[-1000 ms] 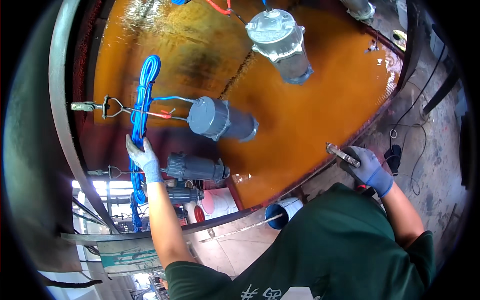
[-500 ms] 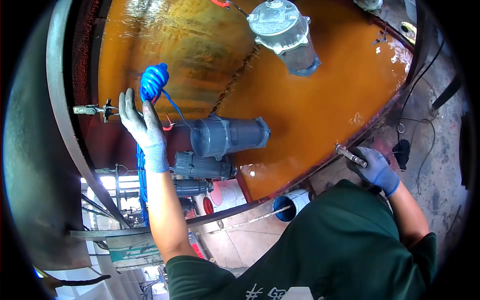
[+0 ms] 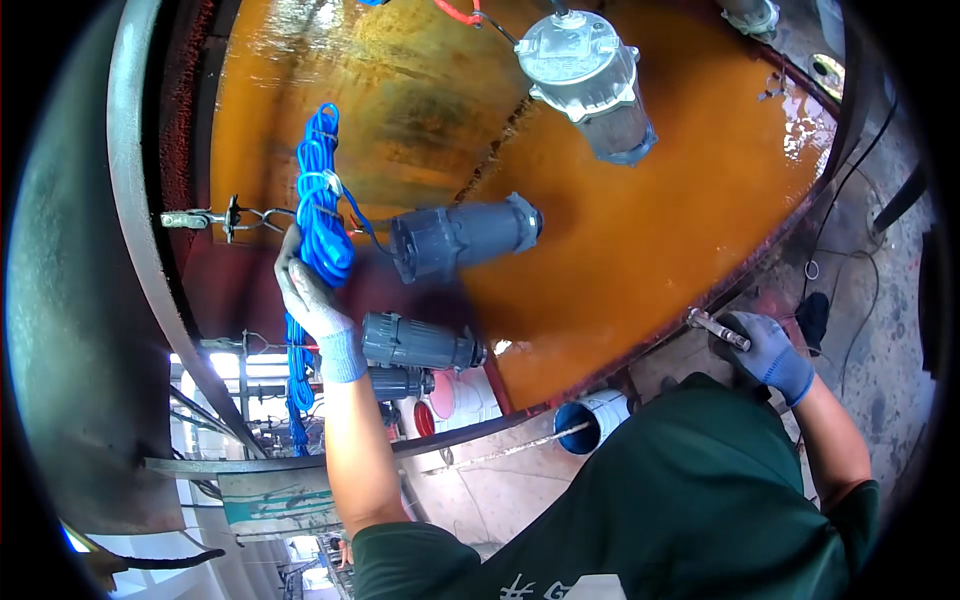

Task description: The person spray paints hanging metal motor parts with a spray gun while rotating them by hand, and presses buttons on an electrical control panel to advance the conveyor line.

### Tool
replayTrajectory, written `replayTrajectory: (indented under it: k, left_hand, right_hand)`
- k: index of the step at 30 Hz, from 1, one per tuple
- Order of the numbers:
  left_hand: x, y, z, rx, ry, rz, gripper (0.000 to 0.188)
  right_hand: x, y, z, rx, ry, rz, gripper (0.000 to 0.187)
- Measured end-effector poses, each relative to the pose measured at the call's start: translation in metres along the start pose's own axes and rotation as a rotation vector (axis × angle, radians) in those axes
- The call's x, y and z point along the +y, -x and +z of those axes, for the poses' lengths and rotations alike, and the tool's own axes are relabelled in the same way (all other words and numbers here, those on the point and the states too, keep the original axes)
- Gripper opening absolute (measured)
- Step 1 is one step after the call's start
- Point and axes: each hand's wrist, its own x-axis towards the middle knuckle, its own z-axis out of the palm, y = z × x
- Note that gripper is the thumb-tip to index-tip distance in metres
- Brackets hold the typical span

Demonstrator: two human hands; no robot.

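My gloved left hand (image 3: 315,295) is raised with its fingers extended against the lower end of a bundled blue cable (image 3: 322,195). The fingers are partly behind the bundle, and I see no firm grip. A thin blue lead runs from the bundle to a grey motor-like cylinder (image 3: 465,238), hung sideways. At the lower right my gloved right hand (image 3: 765,352) is closed around a silver metal tool (image 3: 718,328) that looks like a spray gun; its tip points up and left. The palm side of this hand is hidden.
A broad basin with a wet orange-brown surface (image 3: 620,270) lies ahead, bounded by a dark curved rim (image 3: 690,305). A silver-grey cylinder (image 3: 575,65) hangs above it. More grey cylinders (image 3: 420,342) hang nearby. A blue-lined bucket (image 3: 600,418) and a thin hose (image 3: 850,255) are on the floor.
My left hand has moved down and slightly right. The blue cable bundle has turned, showing its long side. The hanging cylinder has swung slightly; my right hand still holds its tool.
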Motion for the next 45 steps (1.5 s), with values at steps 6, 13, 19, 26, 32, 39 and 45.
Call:
replayTrajectory:
  k: [6,13,19,26,32,39,45]
  left_hand:
    - [-0.011,0.023,-0.015,0.079,-0.024,-0.007,0.028]
    - [-0.022,0.035,-0.037,0.197,-0.136,-0.011,0.024]
    - [-0.026,0.04,-0.043,0.212,-0.158,0.056,0.025]
    - [-0.02,0.044,-0.049,0.212,-0.207,0.009,0.026]
    - [-0.025,0.049,-0.054,0.209,-0.243,-0.004,0.03]
    - [-0.044,0.044,-0.055,0.248,-0.21,-0.022,0.022]
    - [-0.043,0.048,-0.037,0.22,-0.148,-0.024,0.026]
  right_hand:
    - [-0.091,-0.047,-0.042,-0.028,-0.043,-0.103,0.025]
    - [-0.186,-0.098,-0.069,0.212,-0.006,-0.379,0.022]
    - [-0.206,-0.105,-0.055,0.099,-0.079,-0.52,0.023]
    - [-0.21,-0.103,-0.055,-0.159,-0.139,-0.374,0.027]
    - [-0.16,-0.121,-0.044,0.081,-0.195,-0.082,0.029]
    - [-0.095,-0.076,0.01,-0.258,0.006,-0.055,0.025]
    - [-0.075,-0.083,0.02,0.046,-0.15,0.132,0.028]
